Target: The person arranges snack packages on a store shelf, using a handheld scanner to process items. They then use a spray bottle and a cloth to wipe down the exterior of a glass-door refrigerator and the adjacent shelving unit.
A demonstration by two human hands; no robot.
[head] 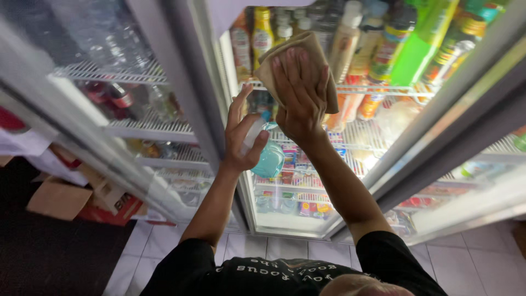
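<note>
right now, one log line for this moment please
right hand presses tan folded cloth flat on glass fridge door | left hand holds clear spray bottle of blue liquid

A small shop, at its chilled-drinks coolers

Behind the right hand stands a glass-door cooler with white wire shelves packed with bottled drinks in yellow, green and orange, and rows of small colourful packs on the racks below that hand. Left of the left hand a second glass-fronted cooler holds clear water bottles. Further left and lower, opened cardboard cartons sit on the white tiled floor beside a dark mat
</note>
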